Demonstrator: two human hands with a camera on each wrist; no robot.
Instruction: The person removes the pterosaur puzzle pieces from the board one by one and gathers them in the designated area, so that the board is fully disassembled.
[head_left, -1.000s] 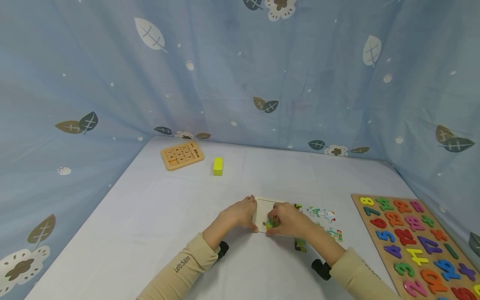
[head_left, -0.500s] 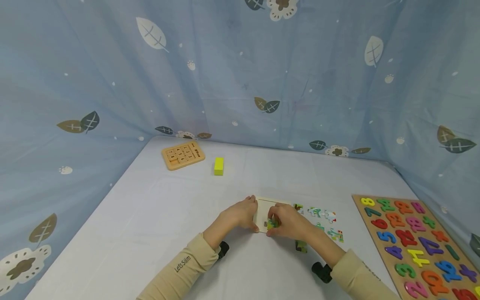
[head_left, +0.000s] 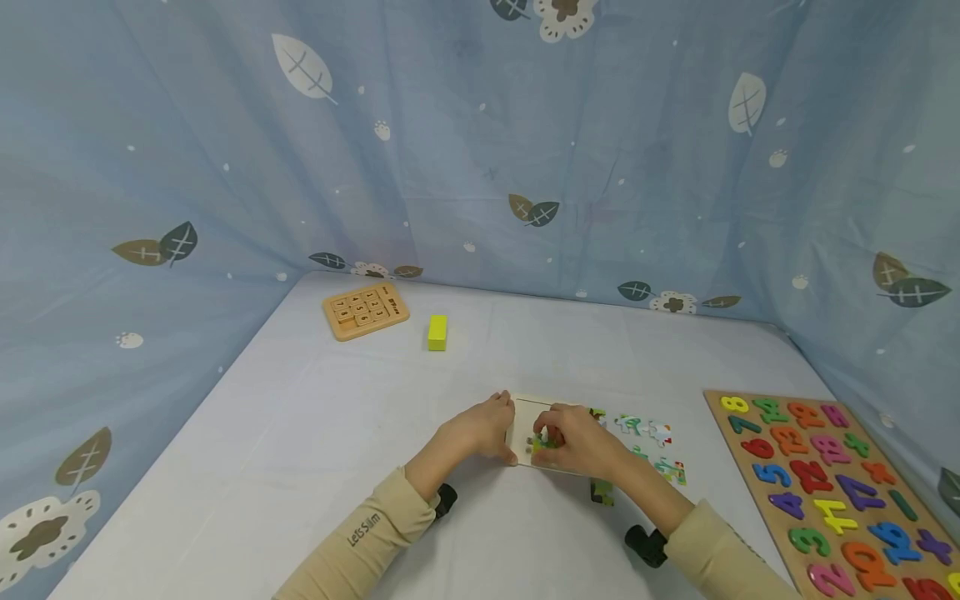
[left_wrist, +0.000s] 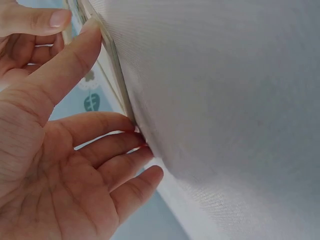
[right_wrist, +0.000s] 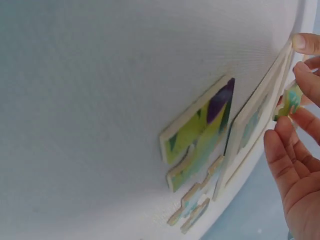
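A shallow, pale wooden puzzle tray [head_left: 527, 412] lies on the white cloth between both hands. Along its left side rests my left hand [head_left: 480, 428], the thumb [left_wrist: 75, 60] against the near corner and the fingertips touching the edge farther up. My right hand [head_left: 583, 440] is over the tray and pinches a green and yellow jigsaw piece [right_wrist: 290, 102] between thumb and fingers, tilted in the right wrist view. In the head view this hand covers part of the piece and the tray's right half.
Several loose jigsaw pieces [head_left: 660, 432] lie right of the tray, one green piece [head_left: 602, 492] nearer. Farther right is a number board [head_left: 780, 500]. At the back sit a wooden sliding number puzzle [head_left: 366, 311] and a yellow block [head_left: 437, 332]. Blue curtain [head_left: 450, 167] surrounds the table.
The right fingers have shifted slightly on the jigsaw piece, and its tilt has changed a little over the tray. The left hand has stayed at the tray's left side.
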